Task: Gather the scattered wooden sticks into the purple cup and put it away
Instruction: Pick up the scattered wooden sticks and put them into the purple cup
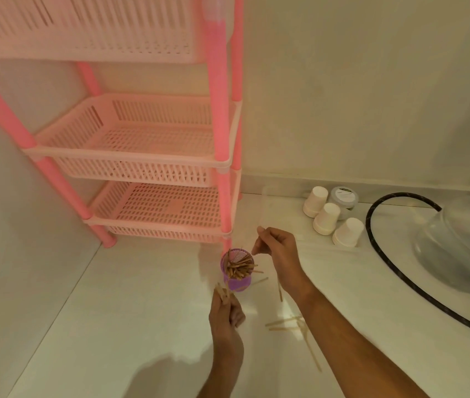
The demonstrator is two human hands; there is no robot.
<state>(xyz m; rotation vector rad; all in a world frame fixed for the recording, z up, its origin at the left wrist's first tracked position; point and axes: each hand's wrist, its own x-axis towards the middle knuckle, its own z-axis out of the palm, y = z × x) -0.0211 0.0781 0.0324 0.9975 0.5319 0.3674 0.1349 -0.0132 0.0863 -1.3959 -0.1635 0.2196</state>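
While left fingers (236,315) pinch sticks (223,294), right fingers (260,246) — hold unclear — flank one purple cup (237,282).

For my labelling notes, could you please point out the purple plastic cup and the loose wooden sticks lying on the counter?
purple plastic cup (241,283): head view, lower wall.
loose wooden sticks (284,328): head view, crossed pile.

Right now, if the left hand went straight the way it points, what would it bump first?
Probably the purple cup, just ahead of the sticks that the left hand holds; depth is hard to judge.
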